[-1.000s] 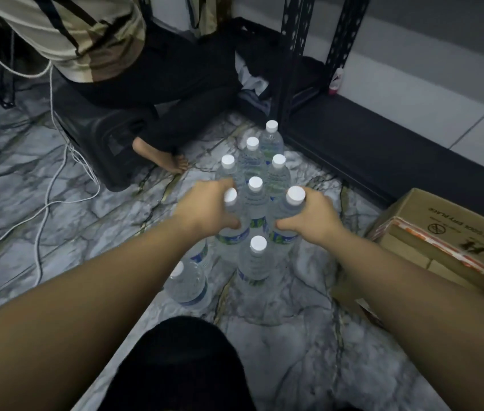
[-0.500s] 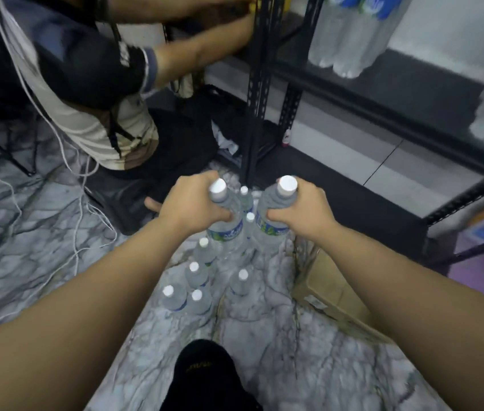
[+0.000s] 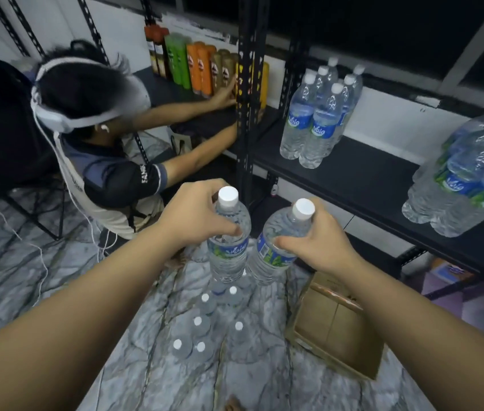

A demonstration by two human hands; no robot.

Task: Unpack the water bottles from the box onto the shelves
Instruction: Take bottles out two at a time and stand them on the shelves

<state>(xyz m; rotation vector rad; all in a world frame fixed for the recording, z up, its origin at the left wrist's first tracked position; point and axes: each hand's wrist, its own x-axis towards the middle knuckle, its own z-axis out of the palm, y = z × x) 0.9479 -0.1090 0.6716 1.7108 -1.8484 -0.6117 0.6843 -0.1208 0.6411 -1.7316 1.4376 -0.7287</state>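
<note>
The left hand point(image 3: 196, 216) is wrapped around the shoulder of one water bottle point(image 3: 228, 235), fingers closed just under its white cap, and holds it upright in the air. The right hand point(image 3: 320, 238) grips a second bottle point(image 3: 276, 241) near its neck in the same closed way; this one leans a little to the right. The two bottles hang just beside each other, above the marble floor point(image 3: 57, 292).

Below them, a loose cluster of bottles on the floor point(image 3: 202, 324) stands upright (only the white caps show clearly). The cardboard box point(image 3: 335, 327) lies to the right of that cluster, close to the black shelf point(image 3: 362, 179).

On the shelf, a group of bottles point(image 3: 317, 114) stands toward the left end and another group point(image 3: 466, 179) toward the right end, well apart, with bare shelf between.

To the left, a second person point(image 3: 107, 149) crouches and reaches toward coloured cans point(image 3: 202, 66) on the neighbouring shelf.
</note>
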